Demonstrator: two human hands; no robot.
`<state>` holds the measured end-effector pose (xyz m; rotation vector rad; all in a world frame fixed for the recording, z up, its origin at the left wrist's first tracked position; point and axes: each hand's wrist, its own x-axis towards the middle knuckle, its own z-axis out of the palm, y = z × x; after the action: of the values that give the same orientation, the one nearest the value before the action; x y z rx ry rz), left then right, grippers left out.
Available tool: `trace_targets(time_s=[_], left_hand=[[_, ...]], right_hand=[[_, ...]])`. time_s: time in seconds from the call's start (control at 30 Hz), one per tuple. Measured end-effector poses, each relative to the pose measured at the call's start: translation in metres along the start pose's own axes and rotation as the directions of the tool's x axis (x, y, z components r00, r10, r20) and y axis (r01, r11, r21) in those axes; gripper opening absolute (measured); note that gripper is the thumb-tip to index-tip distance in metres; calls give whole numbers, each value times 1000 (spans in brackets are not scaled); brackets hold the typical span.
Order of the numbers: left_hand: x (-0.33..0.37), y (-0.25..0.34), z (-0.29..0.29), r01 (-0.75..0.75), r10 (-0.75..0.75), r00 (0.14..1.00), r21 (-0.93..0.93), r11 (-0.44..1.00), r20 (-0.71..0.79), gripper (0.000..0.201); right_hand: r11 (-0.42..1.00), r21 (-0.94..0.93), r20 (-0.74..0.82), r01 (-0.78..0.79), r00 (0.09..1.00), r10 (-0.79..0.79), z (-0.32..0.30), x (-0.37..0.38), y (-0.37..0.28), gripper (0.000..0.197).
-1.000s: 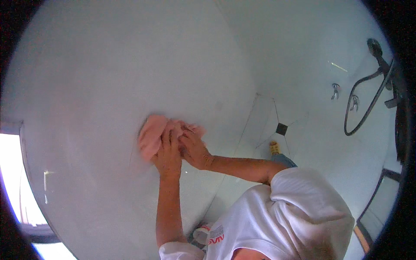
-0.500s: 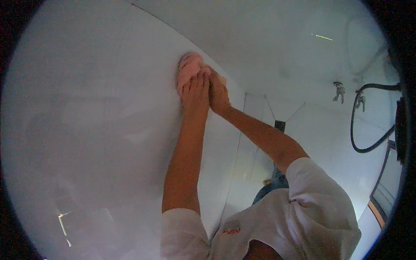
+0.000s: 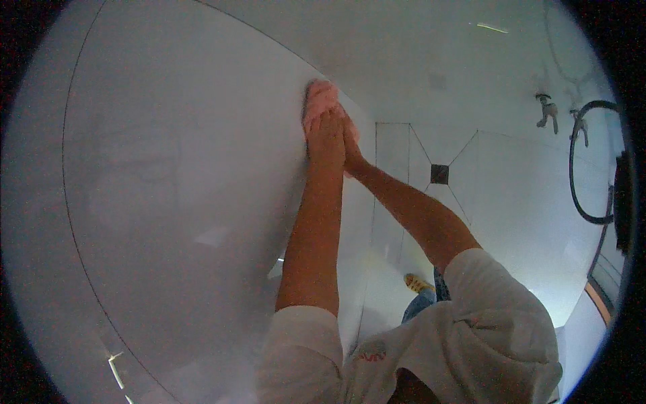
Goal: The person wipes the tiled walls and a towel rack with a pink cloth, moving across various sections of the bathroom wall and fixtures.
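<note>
A crumpled pink cloth (image 3: 321, 94) lies against the pale wall (image 3: 202, 168), close to the corner where two walls meet. My left hand (image 3: 326, 138) presses on its lower part, fingers together and pointing up. Right beside it, my right hand (image 3: 352, 149) holds the cloth's right side. Both hands touch each other, and the right fingers are partly hidden behind the left hand. A bit of pink shows just under my right hand.
On the right-hand wall are metal taps (image 3: 548, 113) and a looped dark hose (image 3: 575, 168). Below is a tiled floor with a square dark drain (image 3: 439, 174). My yellow shoe (image 3: 418, 283) stands on the floor. Thin joint lines cross the walls.
My view has shifted, so the drain and shoe show more fully. Both hands and the cloth appear slightly farther right, still against the wall near the corner.
</note>
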<state>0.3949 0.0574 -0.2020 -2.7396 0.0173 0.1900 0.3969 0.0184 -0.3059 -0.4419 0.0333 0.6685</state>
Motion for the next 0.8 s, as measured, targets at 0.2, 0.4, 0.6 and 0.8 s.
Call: trace_targets(time_s=[0.2, 0.4, 0.6, 0.8], left_hand=[[-57, 40, 18, -38, 62, 990, -183, 982, 130, 38], [-134, 60, 17, -11, 87, 973, -335, 942, 212, 39], [-219, 91, 20, 69, 79, 959, -492, 868, 273, 40], [-298, 118, 25, 130, 58, 963, -641, 757, 263, 41]], right_hand=[[995, -77, -47, 57, 997, -60, 30, -91, -17, 67], [802, -562, 156, 200, 978, -135, -22, -157, 61, 69], [630, -774, 81, 57, 997, 10, -53, -245, 130, 62], [618, -786, 56, -2, 996, 75, -56, -320, 170, 60]])
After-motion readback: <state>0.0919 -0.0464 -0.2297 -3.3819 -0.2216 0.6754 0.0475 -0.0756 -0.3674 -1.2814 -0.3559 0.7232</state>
